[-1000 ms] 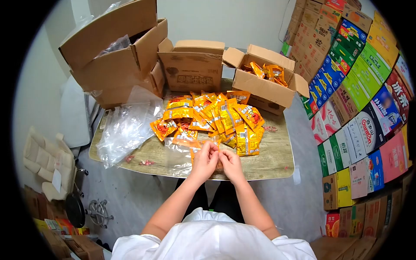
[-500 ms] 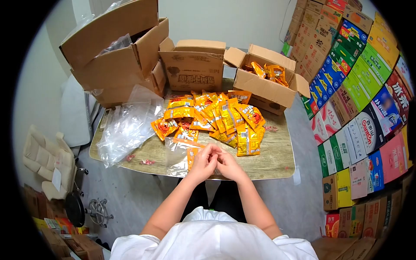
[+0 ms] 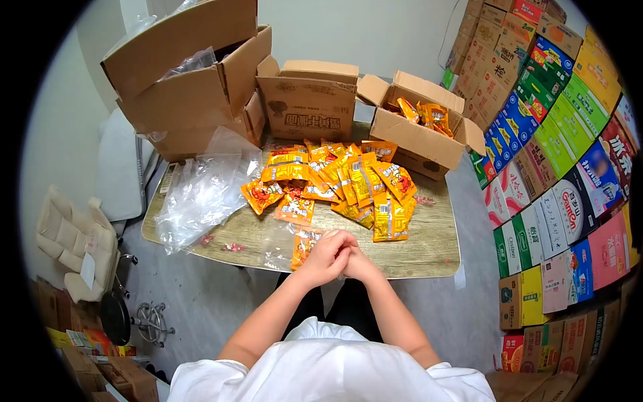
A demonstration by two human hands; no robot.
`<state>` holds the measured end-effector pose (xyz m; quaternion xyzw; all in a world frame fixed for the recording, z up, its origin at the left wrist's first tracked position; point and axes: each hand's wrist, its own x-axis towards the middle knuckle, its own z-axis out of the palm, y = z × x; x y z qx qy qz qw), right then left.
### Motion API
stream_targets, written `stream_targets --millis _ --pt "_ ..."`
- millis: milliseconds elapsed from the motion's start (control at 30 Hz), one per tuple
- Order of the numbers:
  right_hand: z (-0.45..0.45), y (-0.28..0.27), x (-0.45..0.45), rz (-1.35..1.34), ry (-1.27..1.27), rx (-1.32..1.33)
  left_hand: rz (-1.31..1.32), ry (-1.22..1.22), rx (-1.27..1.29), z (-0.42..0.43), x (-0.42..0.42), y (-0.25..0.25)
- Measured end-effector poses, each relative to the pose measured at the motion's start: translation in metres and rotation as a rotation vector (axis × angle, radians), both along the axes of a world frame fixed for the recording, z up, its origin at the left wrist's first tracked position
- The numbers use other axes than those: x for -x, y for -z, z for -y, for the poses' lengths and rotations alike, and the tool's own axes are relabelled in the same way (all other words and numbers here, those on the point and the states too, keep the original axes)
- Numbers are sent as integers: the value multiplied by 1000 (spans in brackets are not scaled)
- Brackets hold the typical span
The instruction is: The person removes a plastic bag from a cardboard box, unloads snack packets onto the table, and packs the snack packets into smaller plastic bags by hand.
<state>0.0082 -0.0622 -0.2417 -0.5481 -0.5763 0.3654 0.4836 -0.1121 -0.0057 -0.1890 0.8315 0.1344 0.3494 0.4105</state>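
My left hand [image 3: 326, 260] and my right hand [image 3: 362, 264] meet at the table's front edge, fingers closed and the left folded over the right. Whatever may be between them is hidden. Just left of them, a clear plastic bag [image 3: 276, 249] lies with an orange snack packet [image 3: 305, 245] in or beneath it; I cannot tell which. Its right part runs in behind my left hand. Beyond, a pile of orange and yellow snack packets [image 3: 362, 179] spreads over the wooden table [image 3: 429, 241]. A heap of clear plastic bags [image 3: 204, 194] lies at the left.
At the back stand a large open carton [image 3: 174, 114], a smaller open carton [image 3: 308, 104] and, to the right, an open carton [image 3: 412, 144] with more packets inside. Stacked product boxes [image 3: 536, 167] line the right wall. A cream chair [image 3: 74, 241] and a black stool [image 3: 115, 320] are at the left.
My hands have stayed together; the left fingers now lie further over the right hand. The view has shifted slightly, and more of the orange packet beside my left hand shows.
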Motion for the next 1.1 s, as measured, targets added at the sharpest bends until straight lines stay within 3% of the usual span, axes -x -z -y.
stream_targets --millis 100,233,333,433,533,633,733,833,1000,1100 --pt "-7 -2 3 194 80 -27 7 -133 18 3 -1 0" --pt "-1 -24 7 149 176 10 25 -266 21 5 2 17" --pt "4 -26 3 293 204 -209 47 -319 -7 5 8 19" --pt "15 -35 -1 306 308 -4 -37 -371 -49 10 21 8" --pt "23 -33 -11 421 185 45 -106 -250 -409 20 31 0" --pt "25 -25 -19 396 -19 -100 -401 -145 -485 39 42 -7" --pt "25 -26 -26 620 -217 -169 -565 -266 -440 39 43 8" --pt "27 -33 -16 854 -234 -198 -550 -220 -502 34 40 25" --pt "13 -5 -13 901 -138 -240 -439 -119 -403 36 35 30" --pt "15 -14 -26 790 -262 -128 -433 -41 -322 34 38 18"
